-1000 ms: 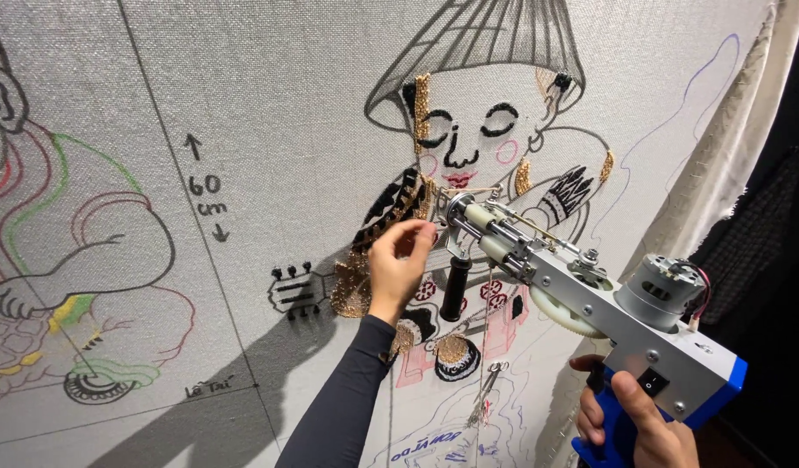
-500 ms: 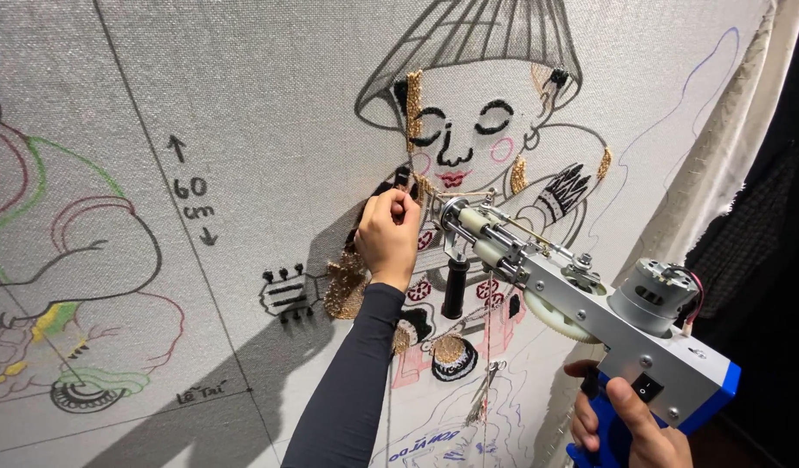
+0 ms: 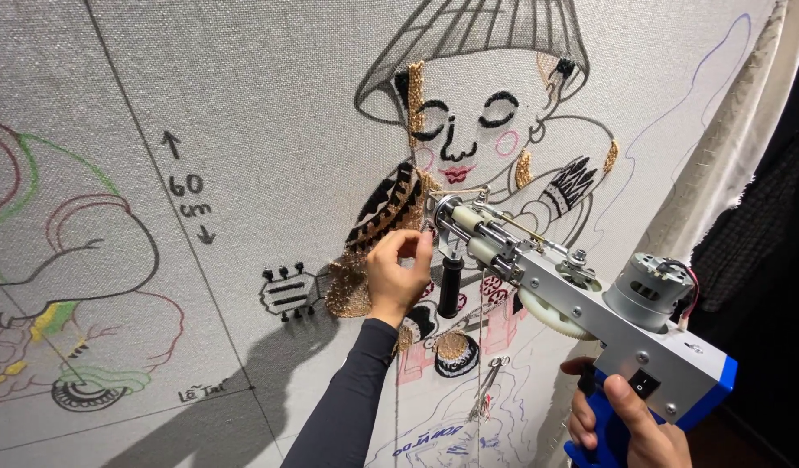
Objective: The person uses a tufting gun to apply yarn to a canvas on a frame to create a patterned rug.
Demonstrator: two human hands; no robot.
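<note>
A grey tufting cloth hangs upright in front of me, drawn with a figure in a conical hat. Parts of the figure are tufted in gold and black yarn. My right hand grips the blue handle of a silver tufting gun, whose nose rests against the cloth beside the figure's chest. My left hand, in a dark sleeve, pinches with its fingertips at the gun's nose; I cannot make out a thread between them. A black front grip hangs under the gun's barrel.
To the left is a second outlined figure with green, yellow and pink lines, plus a drawn arrow mark. The cloth's frayed edge runs down the right side, with dark space beyond it. A thin yarn strand dangles below the gun.
My left hand has dropped from the gold and black tufted patch to the gun's nose. The gun has stayed against the cloth, and my view has shifted slightly.
</note>
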